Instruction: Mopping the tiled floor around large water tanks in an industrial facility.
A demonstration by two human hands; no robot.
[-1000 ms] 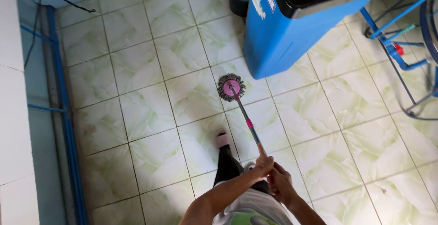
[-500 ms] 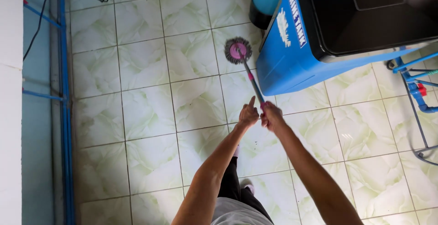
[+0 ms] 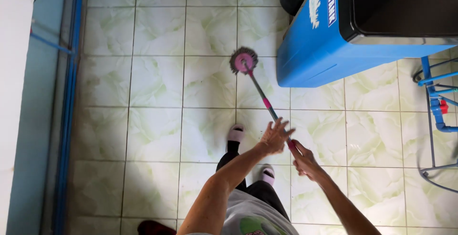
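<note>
Head view, looking straight down at a floor of pale green marbled tiles (image 3: 157, 80). A spin mop (image 3: 244, 61) is in use: its round grey, stringy head with a pink hub sits on the floor just above the centre of the frame, close to the lower left corner of a large blue tank (image 3: 312, 49) that fills the upper right. The mop's thin handle (image 3: 261, 94), grey with a pink collar partway along, slants down and to the right toward the person's hands. The left hand (image 3: 275, 136) rests on the handle with fingers loosely spread, only partly curled over it, not a firm fist. The right hand (image 3: 304, 158), just below and right of the left, is closed around the pink end of the handle. Both bare forearms rise from the bottom edge of the frame. Beneath them show dark trousers and two feet in pale pink slippers (image 3: 235, 133), one ahead of the other, both left of the handle. A dark lid (image 3: 405, 1) tops the tank. Blue pipes with a red valve (image 3: 436, 104) stand at the right edge. A blue pipe (image 3: 69, 97) runs along the light blue wall on the left side.
</note>
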